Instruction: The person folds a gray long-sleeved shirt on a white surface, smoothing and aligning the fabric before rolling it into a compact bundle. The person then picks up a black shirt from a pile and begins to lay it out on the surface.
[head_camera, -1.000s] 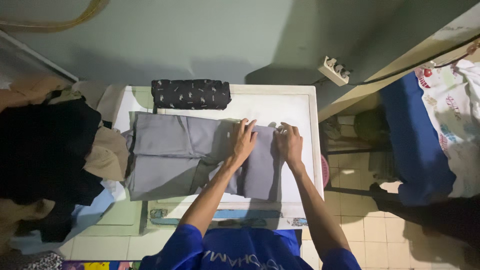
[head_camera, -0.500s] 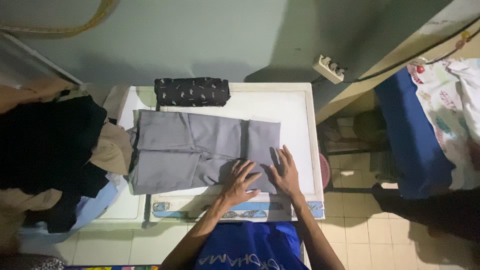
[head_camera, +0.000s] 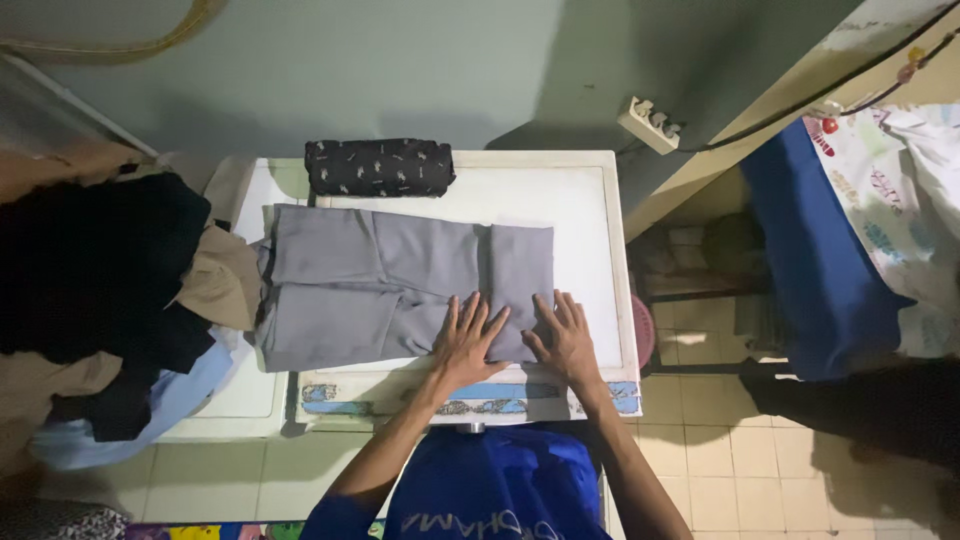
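Already partly folded, the grey trousers lie on the desk; left hand and right hand press flat, grip apart; more folds likely remain.

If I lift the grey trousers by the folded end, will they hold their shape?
Probably not. The grey trousers lie flat with soft creases, so they look floppy and the fold would likely sag open. Both the left hand and right hand press them flat, and they seem light.
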